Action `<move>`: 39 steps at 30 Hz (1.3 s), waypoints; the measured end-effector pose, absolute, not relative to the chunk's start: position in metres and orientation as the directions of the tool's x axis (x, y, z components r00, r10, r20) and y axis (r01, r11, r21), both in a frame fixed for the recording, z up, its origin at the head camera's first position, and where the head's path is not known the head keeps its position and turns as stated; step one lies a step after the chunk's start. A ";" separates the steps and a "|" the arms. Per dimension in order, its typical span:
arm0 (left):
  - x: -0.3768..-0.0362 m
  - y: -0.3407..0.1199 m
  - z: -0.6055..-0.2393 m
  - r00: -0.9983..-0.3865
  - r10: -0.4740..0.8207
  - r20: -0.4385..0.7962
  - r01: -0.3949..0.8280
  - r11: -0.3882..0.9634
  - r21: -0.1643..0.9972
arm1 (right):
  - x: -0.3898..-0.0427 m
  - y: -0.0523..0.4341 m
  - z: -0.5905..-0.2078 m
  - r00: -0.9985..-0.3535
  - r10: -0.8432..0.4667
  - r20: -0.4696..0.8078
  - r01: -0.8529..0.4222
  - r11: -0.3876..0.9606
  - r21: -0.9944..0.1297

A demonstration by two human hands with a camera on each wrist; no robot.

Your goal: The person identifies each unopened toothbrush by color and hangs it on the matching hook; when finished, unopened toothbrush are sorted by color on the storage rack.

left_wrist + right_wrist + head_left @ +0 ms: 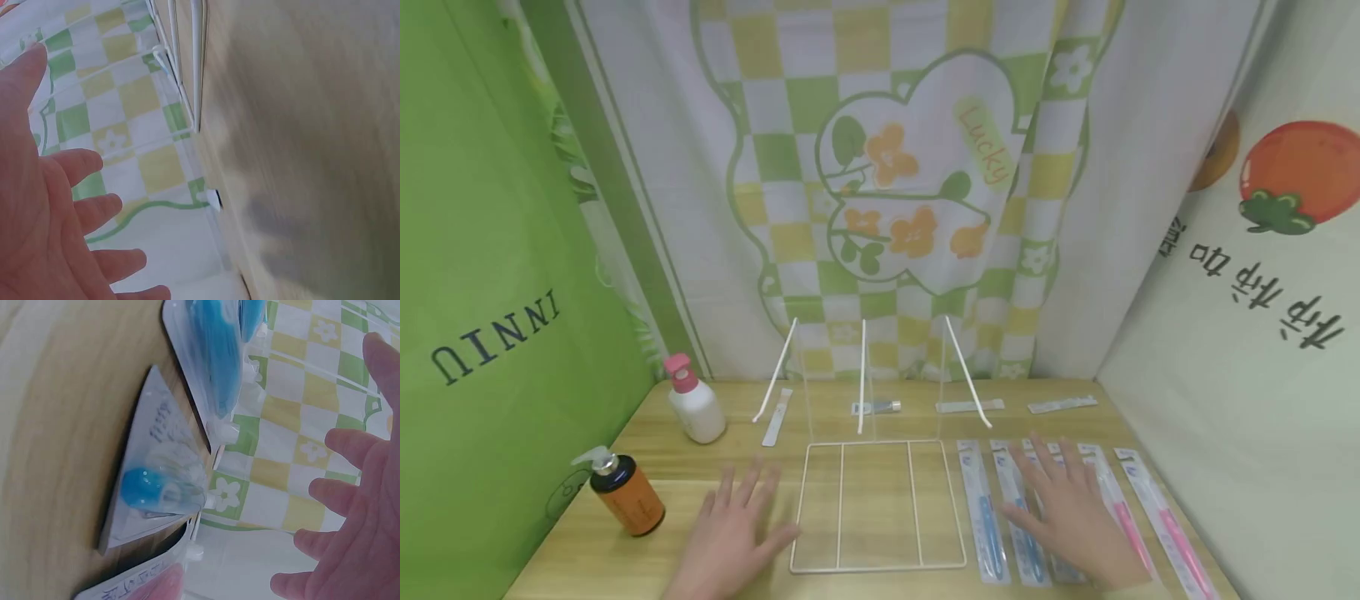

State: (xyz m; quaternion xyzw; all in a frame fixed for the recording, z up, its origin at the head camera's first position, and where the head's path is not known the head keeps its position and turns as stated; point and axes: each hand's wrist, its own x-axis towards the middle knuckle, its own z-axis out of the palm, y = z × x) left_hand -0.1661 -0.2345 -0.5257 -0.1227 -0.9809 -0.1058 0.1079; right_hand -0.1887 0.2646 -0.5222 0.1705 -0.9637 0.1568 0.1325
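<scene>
Bench (880, 421) of pale wood is hemmed on three sides: a green printed curtain on the left, a checked flower curtain (895, 183) along the back, a fruit-printed curtain on the right. A white wire rack (877, 505) stands at centre, its flat base reaching nearly to the near edge and its three uprights leaning toward the back curtain. Open wood lies left of the rack base, and there the left hand (730, 537) rests palm down with fingers spread and relaxed, holding nothing, its fingertips just beside the rack's left rail. Further left, near the corner, stand an amber pump bottle (625, 492) and, behind it, a white bottle with a pink cap (694, 402). Right of the rack a row of packaged toothbrushes (987, 517) lies side by side, running front to back up to the right edge. They are clear blister packs on white card, blue-handled ones nearest the rack and pink-handled ones further right. The right hand (1071, 517) lies flat over the middle packs, fingers straight and splayed, gripping none. Small tubes and flat sachets (968, 406) lie in a line behind the rack, near the back curtain.
</scene>
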 end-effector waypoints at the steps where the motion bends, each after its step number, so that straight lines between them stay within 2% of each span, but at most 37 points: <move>1: -0.165 -0.233 -0.527 -0.949 0.222 0.223 0.265 0.945 0.189 | -0.188 0.264 -0.523 -0.907 -0.287 0.309 -0.370 0.893 -0.256; 8: -0.168 -0.224 -0.537 -0.957 0.284 0.052 0.286 0.906 0.311 | -0.186 0.264 -0.523 -0.911 -0.280 0.302 -0.362 0.893 -0.267; 15: -0.166 -0.223 -0.548 -0.928 0.369 0.046 0.361 0.865 0.348 | -0.188 0.263 -0.521 -0.912 -0.277 0.303 -0.359 0.896 -0.262; 19: -0.166 -0.223 -0.549 -0.921 0.389 0.030 0.374 0.857 0.353 | -0.191 0.264 -0.523 -0.902 -0.292 0.317 -0.370 0.902 -0.221; 24: -0.167 -0.223 -0.547 -0.917 0.399 0.001 0.374 0.857 0.355 | -0.207 0.266 -0.518 -0.855 -0.360 0.373 -0.438 0.886 -0.149; 28: -0.168 -0.222 -0.545 -0.919 0.395 -0.011 0.365 0.859 0.360 | -0.226 0.262 -0.503 -0.813 -0.421 0.402 -0.516 0.842 -0.161; 32: -0.167 -0.222 -0.547 -0.919 0.394 -0.007 0.365 0.858 0.362 | -0.243 0.256 -0.497 -0.842 -0.427 0.329 -0.512 0.825 -0.239; 39: -0.165 -0.222 -0.548 -0.916 0.401 0.018 0.382 0.857 0.347 | -0.269 0.245 -0.513 -0.897 -0.414 0.154 -0.442 0.838 -0.321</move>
